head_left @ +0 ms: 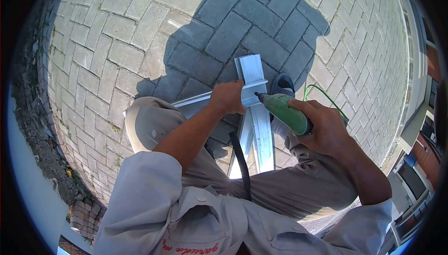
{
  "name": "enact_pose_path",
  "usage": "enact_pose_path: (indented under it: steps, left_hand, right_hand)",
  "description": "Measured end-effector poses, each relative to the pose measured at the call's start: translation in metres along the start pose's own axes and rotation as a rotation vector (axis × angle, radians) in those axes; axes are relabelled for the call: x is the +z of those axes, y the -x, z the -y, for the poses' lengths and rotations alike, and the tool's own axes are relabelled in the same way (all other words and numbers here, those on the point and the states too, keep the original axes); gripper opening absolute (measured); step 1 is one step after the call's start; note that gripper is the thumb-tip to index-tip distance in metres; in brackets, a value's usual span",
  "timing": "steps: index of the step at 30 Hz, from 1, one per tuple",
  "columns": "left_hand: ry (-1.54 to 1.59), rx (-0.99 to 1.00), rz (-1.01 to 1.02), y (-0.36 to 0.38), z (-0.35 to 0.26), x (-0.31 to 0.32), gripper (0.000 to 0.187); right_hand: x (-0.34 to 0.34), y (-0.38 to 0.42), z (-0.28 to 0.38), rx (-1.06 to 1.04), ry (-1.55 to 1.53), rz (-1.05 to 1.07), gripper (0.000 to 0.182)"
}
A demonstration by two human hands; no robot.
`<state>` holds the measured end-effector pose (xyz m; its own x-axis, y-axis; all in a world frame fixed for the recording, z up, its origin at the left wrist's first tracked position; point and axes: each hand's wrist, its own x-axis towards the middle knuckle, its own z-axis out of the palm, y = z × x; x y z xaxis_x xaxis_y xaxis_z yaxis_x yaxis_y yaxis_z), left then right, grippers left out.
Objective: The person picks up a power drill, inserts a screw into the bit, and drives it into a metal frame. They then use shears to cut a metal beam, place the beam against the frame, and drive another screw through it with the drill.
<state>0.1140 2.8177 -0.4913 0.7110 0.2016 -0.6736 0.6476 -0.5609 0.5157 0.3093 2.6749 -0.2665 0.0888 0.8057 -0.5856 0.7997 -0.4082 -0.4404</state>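
Note:
My right hand [324,126] is wrapped round a green power drill [285,113], its black tip pointing left at the crossing metal profile. A green cord [329,97] loops behind the drill. My left hand [227,98] grips that silvery crosswise profile [252,97], fingers over its upper edge, thumb side near the drill tip. The crosswise profile runs left over my knee and lies across longer silver metal profiles [262,138] on the ground between my legs. The far ends of these profiles [253,68] stick out beyond the crossing.
Grey paving blocks [126,35] spread all around, with my shadow [242,21] across them ahead. My shod foot [283,85] is close behind the drill. A black strap [239,161] hangs before my lap. A building [422,133] stands at the right edge.

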Motion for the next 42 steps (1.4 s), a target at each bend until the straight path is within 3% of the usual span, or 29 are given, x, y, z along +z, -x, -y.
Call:
enact_pose_path:
  steps: [13,28,42]
  left_hand:
    - [0.044,-0.001,0.014,0.0,0.002,-0.001,0.074]
    - [0.079,0.013,-0.004,-0.002,0.009,0.001,0.073]
    - [0.089,0.002,0.009,-0.004,0.01,0.001,0.073]
  right_hand:
    - [-0.006,-0.011,0.008,0.017,0.034,0.051,0.08]
    - [-0.01,-0.039,0.044,0.058,0.228,0.335,0.079]
    - [-0.013,-0.044,0.04,-0.009,0.277,0.311,0.078]
